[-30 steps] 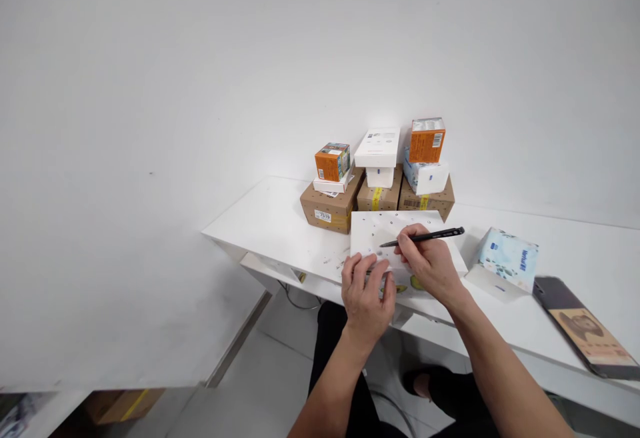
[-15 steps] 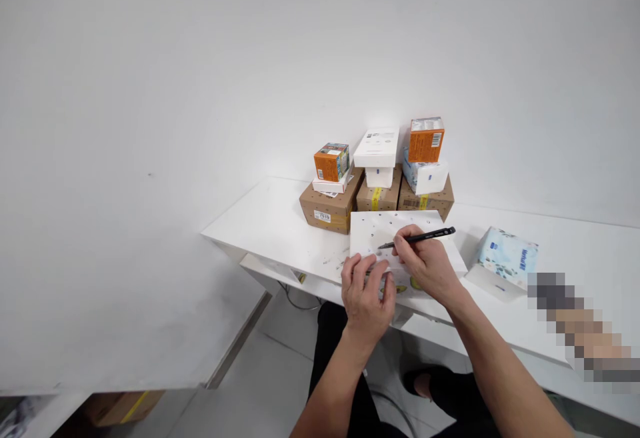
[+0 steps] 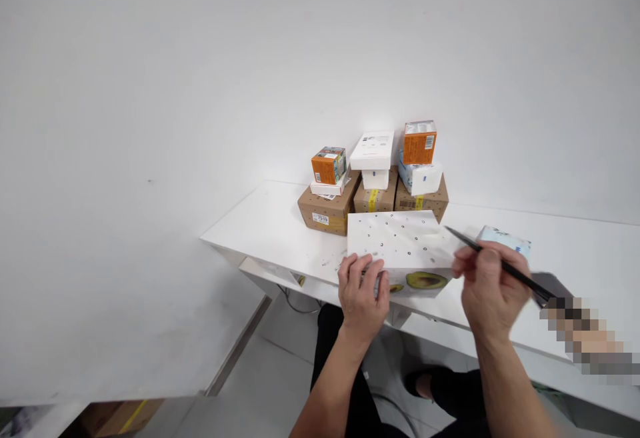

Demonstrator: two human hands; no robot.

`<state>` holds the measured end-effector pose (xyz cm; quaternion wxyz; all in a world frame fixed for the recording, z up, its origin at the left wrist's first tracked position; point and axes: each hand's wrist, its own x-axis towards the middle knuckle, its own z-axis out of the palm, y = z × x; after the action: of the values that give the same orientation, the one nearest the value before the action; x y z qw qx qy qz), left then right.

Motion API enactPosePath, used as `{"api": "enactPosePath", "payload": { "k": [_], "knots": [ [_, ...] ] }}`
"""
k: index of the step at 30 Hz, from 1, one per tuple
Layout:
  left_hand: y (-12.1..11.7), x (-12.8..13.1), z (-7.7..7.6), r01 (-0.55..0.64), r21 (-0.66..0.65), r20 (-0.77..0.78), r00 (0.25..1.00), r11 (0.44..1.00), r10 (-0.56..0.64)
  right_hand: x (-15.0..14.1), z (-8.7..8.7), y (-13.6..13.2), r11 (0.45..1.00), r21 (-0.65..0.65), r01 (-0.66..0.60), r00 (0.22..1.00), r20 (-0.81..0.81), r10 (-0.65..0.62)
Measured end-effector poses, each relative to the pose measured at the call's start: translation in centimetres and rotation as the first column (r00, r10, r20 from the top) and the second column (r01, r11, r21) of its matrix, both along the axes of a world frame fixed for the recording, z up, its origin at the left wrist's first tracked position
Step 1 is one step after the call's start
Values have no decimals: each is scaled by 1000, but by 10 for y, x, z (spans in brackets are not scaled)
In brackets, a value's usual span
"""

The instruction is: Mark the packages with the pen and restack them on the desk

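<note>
A white box (image 3: 400, 241) with small dark marks on top and an avocado picture on its front side lies at the front edge of a white table (image 3: 270, 225). My left hand (image 3: 361, 295) rests on the box's near left corner, fingers curled over its edge. My right hand (image 3: 487, 288) hovers to the right of the box, closed on a black pen (image 3: 500, 265) whose tip points up and left, clear of the box.
Behind the white box stand three brown cartons (image 3: 327, 209) carrying small orange boxes (image 3: 329, 165) and white boxes (image 3: 373, 151). A pale blue patterned pack (image 3: 503, 238) lies behind my right hand. A blurred patch covers something at the right.
My right hand has lifted the pen off the box top and swung to the right, off the box. The left hand stays on the box's corner.
</note>
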<state>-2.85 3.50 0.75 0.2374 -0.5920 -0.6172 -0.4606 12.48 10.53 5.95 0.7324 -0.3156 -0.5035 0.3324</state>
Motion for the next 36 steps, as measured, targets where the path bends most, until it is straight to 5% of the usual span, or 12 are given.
{"api": "enactPosePath", "payload": {
  "k": [2, 5, 8, 11, 14, 20, 23, 25, 28, 31, 36],
  "knots": [
    [2, -4, 0, 15, 14, 0, 1000, 1000, -15, 23, -21, -3, 987, 4, 162, 986, 32, -162],
    [8, -8, 1, 20, 40, 10, 1000, 999, -21, 56, -66, -3, 972, -45, 229, 872, 454, -184],
    [12, -9, 1, 17, 57, 19, 1000, 998, -19, 74, -105, 4, 997, 35, 67, 452, 890, -61],
    [14, -8, 1, 19, 66, 13, 1000, 998, -20, 68, -118, 16, 997, 39, 62, 19, 999, -41],
    [14, -9, 0, 21, 72, -8, 1000, 997, -21, 49, -114, 30, 993, -10, 114, -163, 986, 28],
    [17, -12, -1, 33, 88, -47, 998, 996, -29, 41, -108, 34, 986, -29, 163, -103, 994, 46],
    [18, -12, -2, 35, 97, -55, 998, 995, -30, 76, -111, 18, 978, -6, 209, 154, 988, -26],
    [19, -12, -3, 35, 109, -59, 998, 993, -28, 112, -113, 9, 930, -14, 368, 319, 941, -113],
    [21, -11, -4, 36, 118, -43, 999, 992, -31, 167, -114, 9, 733, -33, 679, 240, 954, -179],
    [23, -9, -6, 29, 128, -26, 999, 991, -26, 202, -114, 23, 605, -149, 782, 176, 984, 16],
    [22, -7, -6, 15, 131, -29, 1000, 991, -12, 211, -109, 48, 583, -297, 756, 189, 952, 239]
  ]
}}
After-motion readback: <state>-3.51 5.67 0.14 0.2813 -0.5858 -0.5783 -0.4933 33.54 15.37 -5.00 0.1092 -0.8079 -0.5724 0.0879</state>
